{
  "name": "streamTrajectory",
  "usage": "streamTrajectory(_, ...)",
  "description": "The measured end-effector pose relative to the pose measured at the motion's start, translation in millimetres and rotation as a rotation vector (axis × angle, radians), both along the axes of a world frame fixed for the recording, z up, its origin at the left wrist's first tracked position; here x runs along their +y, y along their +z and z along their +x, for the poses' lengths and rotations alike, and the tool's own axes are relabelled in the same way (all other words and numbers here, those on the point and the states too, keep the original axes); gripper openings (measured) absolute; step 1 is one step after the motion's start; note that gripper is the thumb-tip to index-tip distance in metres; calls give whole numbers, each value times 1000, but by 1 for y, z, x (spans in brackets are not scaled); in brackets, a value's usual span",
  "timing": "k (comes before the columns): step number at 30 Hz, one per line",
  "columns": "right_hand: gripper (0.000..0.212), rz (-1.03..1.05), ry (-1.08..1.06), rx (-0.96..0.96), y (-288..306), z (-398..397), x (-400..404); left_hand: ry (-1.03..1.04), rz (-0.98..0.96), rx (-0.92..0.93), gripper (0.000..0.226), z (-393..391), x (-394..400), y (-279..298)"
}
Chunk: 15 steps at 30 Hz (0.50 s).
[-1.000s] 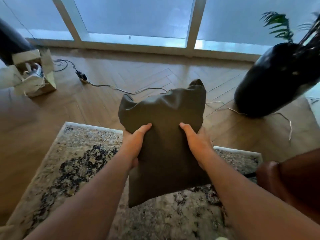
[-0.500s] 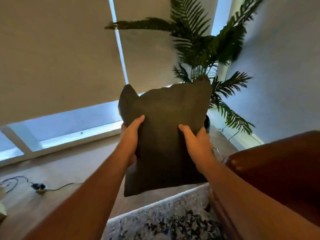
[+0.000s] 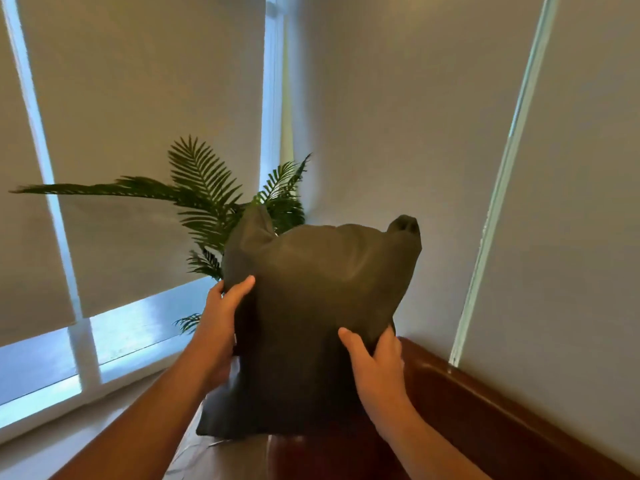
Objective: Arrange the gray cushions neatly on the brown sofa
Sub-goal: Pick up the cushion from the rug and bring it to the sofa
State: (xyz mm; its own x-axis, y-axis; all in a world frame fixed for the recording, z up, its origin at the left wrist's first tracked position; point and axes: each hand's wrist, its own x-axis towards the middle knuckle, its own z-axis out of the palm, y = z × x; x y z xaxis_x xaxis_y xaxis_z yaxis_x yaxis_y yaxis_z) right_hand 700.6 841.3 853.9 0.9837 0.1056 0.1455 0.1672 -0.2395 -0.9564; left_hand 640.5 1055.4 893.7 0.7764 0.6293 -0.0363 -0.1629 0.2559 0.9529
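Head view, angled up toward a room corner. Far left: a window (image 3: pixel 131 327) with pale roller blinds (image 3: pixel 145 133) drawn most of the way down, a strip of bright glass showing beneath. Next, a palm plant (image 3: pixel 204 199) stood in the corner, its fronds partly hidden behind the gray cushion (image 3: pixel 311 306). The left hand (image 3: pixel 218 323) was clamped on the cushion's left edge, thumb lying across the front face, fingers wrapped out of sight behind. The cushion was held upright in the air, its two top corners poking up like ears, its lower edge just above the near end of the brown sofa (image 3: pixel 485 410); whether it touched there could not be told. The right hand (image 3: pixel 377 362) gripped the lower right side, thumb in front, fingers pinching the fabric. The sofa's back ran along the wall (image 3: pixel 398 116) at right.
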Motion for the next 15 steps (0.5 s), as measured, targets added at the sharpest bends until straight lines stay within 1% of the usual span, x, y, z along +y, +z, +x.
streamTrajectory(1,101,11,-8,-14,7,6,-22,-24,-3,-11,53,11,-21,5)
streamTrajectory(4,123,20,-57,-50,22,20,-80,-92,7,-47,43,45,-76,18)
streamTrajectory(5,124,20,-75,-64,24,27,-96,-109,13,-55,42,57,-92,21)
streamTrajectory(7,118,53,-130,-55,25,41,-128,-143,5,-65,44,84,-119,24)
streamTrajectory(8,109,103,-175,-29,25,47,-143,-162,4,-61,46,97,-130,23)
streamTrajectory(10,82,273,-263,49,22,63,-172,-219,18,-21,50,125,-152,16)
streamTrajectory(11,74,356,-304,92,19,71,-184,-264,44,9,57,140,-162,10)
streamTrajectory(13,79,424,-392,164,8,88,-200,-352,114,92,78,172,-177,-3)
streamTrajectory(14,84,450,-434,181,2,93,-204,-377,144,118,83,188,-184,-9)
streamTrajectory(15,85,467,-472,189,-5,98,-208,-407,162,139,83,200,-191,-14)
